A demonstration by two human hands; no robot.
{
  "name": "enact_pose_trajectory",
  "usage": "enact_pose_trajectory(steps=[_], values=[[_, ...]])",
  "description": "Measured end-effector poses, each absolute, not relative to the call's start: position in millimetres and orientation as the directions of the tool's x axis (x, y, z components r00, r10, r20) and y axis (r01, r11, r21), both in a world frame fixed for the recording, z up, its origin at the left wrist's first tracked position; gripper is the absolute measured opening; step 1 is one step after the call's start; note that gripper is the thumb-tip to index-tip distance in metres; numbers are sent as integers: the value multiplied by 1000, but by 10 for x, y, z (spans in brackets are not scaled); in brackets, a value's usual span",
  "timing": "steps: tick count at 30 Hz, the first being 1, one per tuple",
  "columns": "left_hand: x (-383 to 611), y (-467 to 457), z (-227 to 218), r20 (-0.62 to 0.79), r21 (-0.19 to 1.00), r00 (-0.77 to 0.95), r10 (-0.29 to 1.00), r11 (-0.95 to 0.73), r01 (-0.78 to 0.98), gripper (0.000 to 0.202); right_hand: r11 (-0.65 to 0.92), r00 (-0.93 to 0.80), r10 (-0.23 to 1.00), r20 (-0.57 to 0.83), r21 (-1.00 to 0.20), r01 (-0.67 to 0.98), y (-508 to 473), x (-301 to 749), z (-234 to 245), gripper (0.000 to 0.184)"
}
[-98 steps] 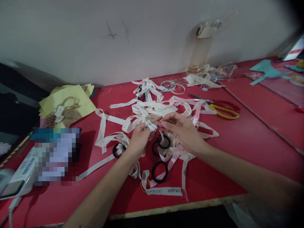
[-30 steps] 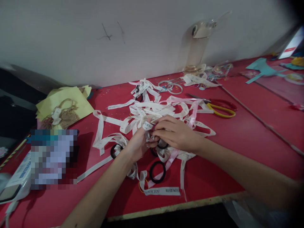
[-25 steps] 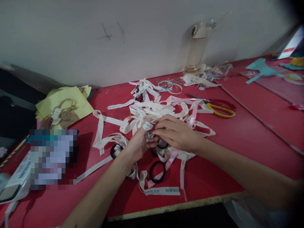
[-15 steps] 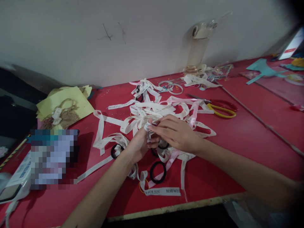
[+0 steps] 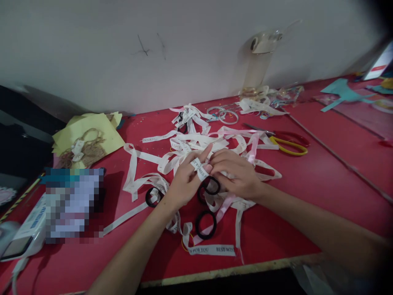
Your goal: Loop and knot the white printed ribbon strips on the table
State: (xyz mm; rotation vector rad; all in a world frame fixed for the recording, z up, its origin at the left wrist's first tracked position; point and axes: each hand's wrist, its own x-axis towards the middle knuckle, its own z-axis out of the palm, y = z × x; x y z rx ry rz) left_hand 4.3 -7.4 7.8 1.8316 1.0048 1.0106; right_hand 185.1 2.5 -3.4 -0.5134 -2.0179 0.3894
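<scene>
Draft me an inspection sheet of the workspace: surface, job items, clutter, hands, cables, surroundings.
Surface: red tabletop, small specks toward the back.
Job items: printed white ribbon, raised; black ring lying nearest the front edge.
Clutter: tangled ribbon pile; scissors to its right; yellow papers under a twine bundle, left.
Hands: left hand holds the printed white ribbon; right hand close beside, grip partly hidden.
Cables: white cable, lower left.
Surroundings: grey wall behind; clear bottle before it.

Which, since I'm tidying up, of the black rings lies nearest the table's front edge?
The black ring with pink ribbon showing through it; the others all sit farther back.
</scene>
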Motion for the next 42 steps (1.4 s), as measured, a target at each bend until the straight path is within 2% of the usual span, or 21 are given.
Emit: enact_pose_trajectory(steps=[2,4,7,9,11,16,23,28,36,39,42], values=[[-25,-49,98,380,705,384,842,-532,469,46,726,-318,659,682,-687,32,6,1841,-38,11],[-86,-27,103,397,538,412,820,-571,620,48,566,-268,775,572,-817,-110,-3,1829,-51,9],[-139,-4,97,333,349,456,825,-557,753,54,428,-220,854,471,-877,-216,10,1816,-83,9],[-151,6,95,281,258,476,833,-544,799,60,412,-193,868,458,-880,-236,23,1814,-101,10],[-156,13,96,239,218,477,846,-525,823,61,420,-194,863,466,-876,-235,24,1814,-110,11],[-172,27,74,180,295,455,872,-489,821,60,425,-273,832,483,-871,-246,-21,1794,-90,11],[-164,80,-51,237,541,403,884,-464,702,61,331,-393,824,408,-910,-250,-63,1757,-84,8],[-156,86,-59,205,546,407,890,-449,707,65,334,-464,786,409,-912,-238,-109,1723,-64,8],[-162,50,-36,296,554,398,868,-495,669,62,561,-470,688,552,-816,-137,-134,1666,-61,12],[-132,33,-37,377,618,409,831,-555,558,56,659,-484,622,616,-745,-102,-179,1645,-51,15],[-94,-5,-40,506,681,309,805,-593,430,45,762,-525,528,668,-645,-53,-279,1627,18,17]])
